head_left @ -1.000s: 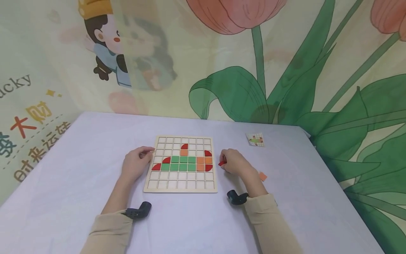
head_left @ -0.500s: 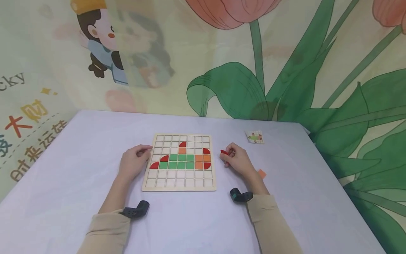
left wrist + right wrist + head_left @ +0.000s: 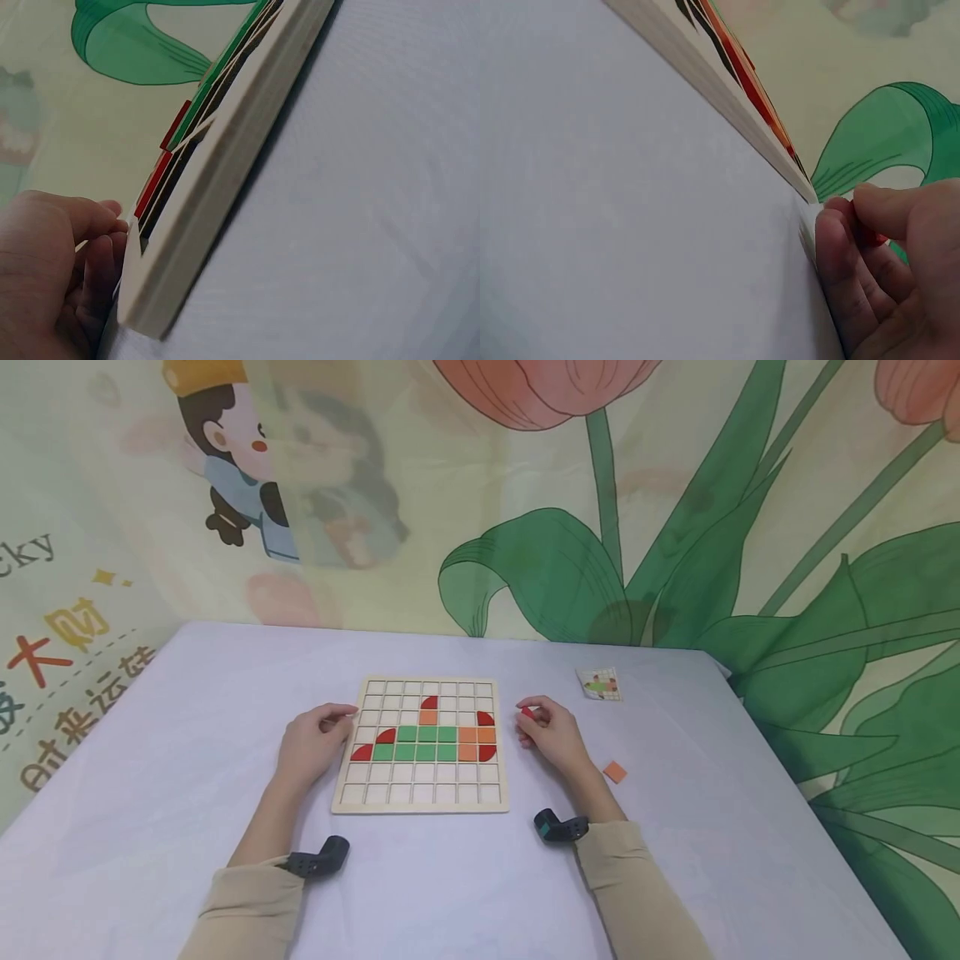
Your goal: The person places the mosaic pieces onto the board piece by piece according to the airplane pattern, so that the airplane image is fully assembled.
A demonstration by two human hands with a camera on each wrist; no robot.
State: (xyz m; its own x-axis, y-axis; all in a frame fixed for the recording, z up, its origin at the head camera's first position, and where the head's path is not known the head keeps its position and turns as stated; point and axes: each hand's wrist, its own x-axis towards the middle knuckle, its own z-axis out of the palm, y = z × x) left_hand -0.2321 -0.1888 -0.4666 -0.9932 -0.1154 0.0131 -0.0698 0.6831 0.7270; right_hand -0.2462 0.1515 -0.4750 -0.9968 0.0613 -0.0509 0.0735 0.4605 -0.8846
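A square wooden grid board [image 3: 420, 807] lies on the table, bearing green, orange and red tiles in some of its cells. At its left edge, my left hand [image 3: 311, 745] holds the rim with thumb and fingertips; the left wrist view shows those fingers [image 3: 97, 259] curled against the side. Just off the board's right edge, my right hand [image 3: 553, 735] pinches a small red tile [image 3: 527, 712] between thumb and fingers. Fingers mostly cover that red tile [image 3: 871, 237] in the right wrist view, so its full outline is hidden.
A loose orange square tile [image 3: 615, 772] lies on the white-covered table [image 3: 435, 893], right of my right wrist. Farther back at the right sits a small picture card [image 3: 600, 684] with a coloured grid pattern. A printed backdrop [image 3: 540, 568] rises behind the table.
My right hand has risen slightly away from me, still pinching the red tile, which has turned in the fingers. The orange tile is now fully uncovered. My left hand stays at the board's edge.
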